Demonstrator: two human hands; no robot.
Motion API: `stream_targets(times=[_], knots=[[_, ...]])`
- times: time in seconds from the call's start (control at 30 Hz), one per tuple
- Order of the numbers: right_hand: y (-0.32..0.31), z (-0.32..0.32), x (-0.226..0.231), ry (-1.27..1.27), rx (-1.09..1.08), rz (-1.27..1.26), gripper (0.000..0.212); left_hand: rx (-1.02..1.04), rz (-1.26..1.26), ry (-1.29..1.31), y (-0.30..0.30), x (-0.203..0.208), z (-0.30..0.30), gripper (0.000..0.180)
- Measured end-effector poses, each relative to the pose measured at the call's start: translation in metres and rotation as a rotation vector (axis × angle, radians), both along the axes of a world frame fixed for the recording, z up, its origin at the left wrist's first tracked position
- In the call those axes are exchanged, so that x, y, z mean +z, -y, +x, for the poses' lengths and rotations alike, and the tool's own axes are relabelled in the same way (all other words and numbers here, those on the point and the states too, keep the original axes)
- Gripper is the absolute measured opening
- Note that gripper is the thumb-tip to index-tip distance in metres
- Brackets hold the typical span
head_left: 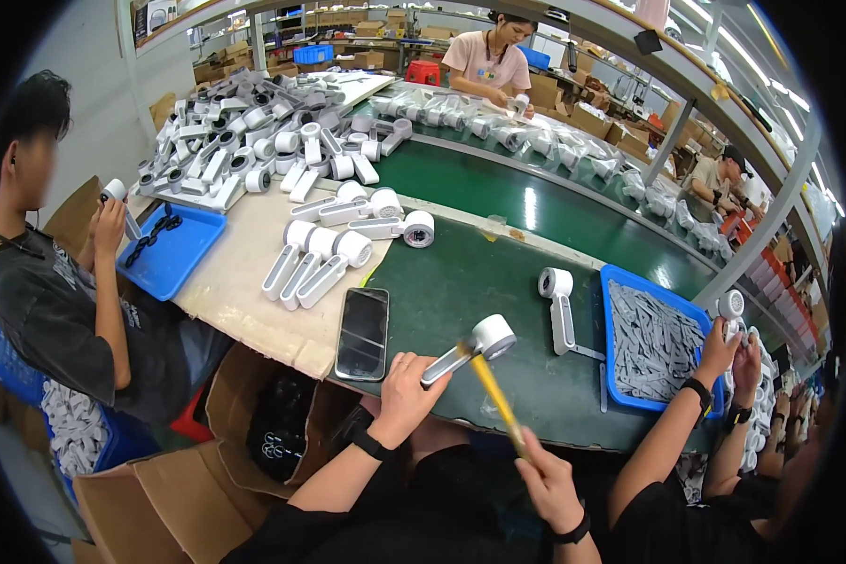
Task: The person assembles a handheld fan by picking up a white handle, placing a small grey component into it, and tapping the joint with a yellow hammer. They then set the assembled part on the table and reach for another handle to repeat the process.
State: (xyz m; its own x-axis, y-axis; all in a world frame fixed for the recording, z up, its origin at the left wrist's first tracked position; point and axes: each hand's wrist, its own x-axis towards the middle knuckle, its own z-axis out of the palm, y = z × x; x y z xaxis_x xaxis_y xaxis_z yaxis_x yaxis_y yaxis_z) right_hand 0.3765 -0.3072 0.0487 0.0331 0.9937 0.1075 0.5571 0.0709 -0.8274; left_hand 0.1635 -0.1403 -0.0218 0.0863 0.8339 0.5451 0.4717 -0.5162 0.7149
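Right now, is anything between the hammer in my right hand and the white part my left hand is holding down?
Nothing visible. The right hand holds the yellow-handled hammer, whose head is already at the white part that the left hand grips on the green belt. The phone lies off to the left.

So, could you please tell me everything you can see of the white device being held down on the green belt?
The white device looks like plastic: a round head with a grey face and a long, greyish handle. It lies tilted on the green belt, head up and to the right. The left hand grips its handle end. The right hand holds a yellow-handled hammer whose head meets it just below the round head.
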Motion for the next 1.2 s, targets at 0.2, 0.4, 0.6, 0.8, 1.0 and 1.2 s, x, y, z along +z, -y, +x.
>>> stream_targets(times=[0.2,0.4,0.6,0.8,1.0,1.2], knots=[[0.009,0.002,-0.004,-0.107,0.058,-0.005,0.055,0.031,0.010,0.045,-0.001,-0.006,0.001,0.023],[0.010,-0.009,0.015,0.041,0.166,-0.017,0.052,0.057,-0.040,0.026,-0.004,-0.012,0.000,0.023],[0.009,-0.012,0.014,0.097,0.221,-0.044,0.054,0.078,-0.016,0.015,-0.005,-0.015,0.001,0.025],[0.000,-0.014,0.007,0.069,0.200,0.011,0.052,0.072,-0.071,0.005,-0.004,-0.012,-0.001,0.025],[-0.003,0.003,-0.010,-0.132,-0.087,-0.096,0.051,0.034,-0.030,0.051,-0.005,-0.007,0.001,0.020],[-0.001,0.007,-0.007,-0.120,-0.100,0.010,0.051,0.004,-0.074,-0.049,0.000,-0.002,-0.002,0.025]])
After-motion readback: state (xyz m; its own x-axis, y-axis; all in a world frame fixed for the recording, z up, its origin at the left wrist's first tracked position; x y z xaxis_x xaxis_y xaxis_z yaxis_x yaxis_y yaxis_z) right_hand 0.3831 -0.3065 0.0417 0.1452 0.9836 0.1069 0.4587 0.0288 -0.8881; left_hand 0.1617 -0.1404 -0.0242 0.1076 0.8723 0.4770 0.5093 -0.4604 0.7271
